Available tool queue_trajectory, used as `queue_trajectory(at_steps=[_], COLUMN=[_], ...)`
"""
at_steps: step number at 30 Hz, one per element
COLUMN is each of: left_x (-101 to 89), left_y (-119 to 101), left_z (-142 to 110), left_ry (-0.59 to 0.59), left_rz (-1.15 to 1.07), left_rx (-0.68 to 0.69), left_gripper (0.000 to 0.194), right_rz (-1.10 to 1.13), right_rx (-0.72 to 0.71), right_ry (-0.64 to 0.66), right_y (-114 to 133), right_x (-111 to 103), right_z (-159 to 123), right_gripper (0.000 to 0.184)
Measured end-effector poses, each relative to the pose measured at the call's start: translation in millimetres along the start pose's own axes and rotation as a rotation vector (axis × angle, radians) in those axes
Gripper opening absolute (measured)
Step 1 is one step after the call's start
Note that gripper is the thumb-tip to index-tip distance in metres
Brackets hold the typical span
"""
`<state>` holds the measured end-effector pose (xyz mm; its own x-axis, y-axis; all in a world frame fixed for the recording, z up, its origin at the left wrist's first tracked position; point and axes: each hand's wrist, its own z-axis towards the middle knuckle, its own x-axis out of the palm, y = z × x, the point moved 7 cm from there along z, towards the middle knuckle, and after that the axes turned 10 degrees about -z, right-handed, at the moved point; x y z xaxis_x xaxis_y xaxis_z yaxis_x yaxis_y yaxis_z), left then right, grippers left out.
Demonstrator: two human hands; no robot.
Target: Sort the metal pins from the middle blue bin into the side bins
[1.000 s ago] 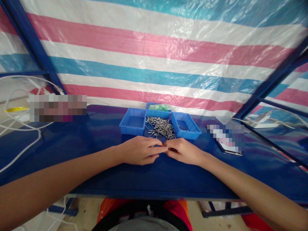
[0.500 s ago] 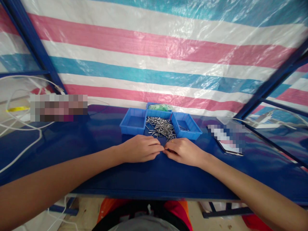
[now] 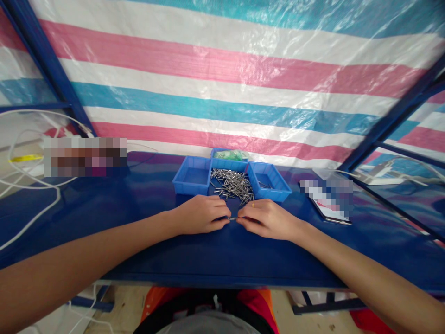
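A short, thin metal pin (image 3: 233, 218) spans the small gap between my two hands, just above the blue table. Its left end sits in the closed fingertips of my left hand (image 3: 201, 215). My right hand (image 3: 267, 219), with a ring on one finger, pinches the other end. Both ends are hidden by the fingers. Right beyond my hands lies a loose pile of similar metal pins (image 3: 235, 184), heaped between blue plastic bins.
A blue bin (image 3: 190, 189) stands left of the pile; the right bin (image 3: 276, 194) holds a few pins. Behind, another bin (image 3: 229, 164) carries a green plastic bag (image 3: 232, 155). A phone (image 3: 332, 215) lies at right, white cables (image 3: 52, 204) at left.
My fingertips, formerly almost touching, have drawn slightly apart, the left hand shifting left. The metal pin now shows in the gap. The bins and pile look the same.
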<state>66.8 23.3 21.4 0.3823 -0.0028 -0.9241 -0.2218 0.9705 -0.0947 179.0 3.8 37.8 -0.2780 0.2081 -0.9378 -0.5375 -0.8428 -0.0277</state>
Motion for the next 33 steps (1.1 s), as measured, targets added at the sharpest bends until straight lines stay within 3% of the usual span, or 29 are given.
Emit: queue_trajectory(at_steps=[16, 27, 33], left_x=[-4.4, -15.9, -17.3], left_y=[-9, 8, -11], left_z=[2, 0, 4], left_ry=[-0.032, -0.167, -0.154], left_rz=[-0.103, -0.206, -0.201], left_rx=[0.100, -0.084, 0.097], left_gripper=[0.017, 0.013, 0.017], right_rz=[-0.003, 0.009, 0.105], right_rx=[-0.051, 0.060, 0.080], right_ry=[-0.046, 0.106, 0.107], right_y=[6, -6, -2], right_x=[-3, 13, 13], right_z=[1, 0, 5], right_gripper=[0.023, 0.015, 0.013])
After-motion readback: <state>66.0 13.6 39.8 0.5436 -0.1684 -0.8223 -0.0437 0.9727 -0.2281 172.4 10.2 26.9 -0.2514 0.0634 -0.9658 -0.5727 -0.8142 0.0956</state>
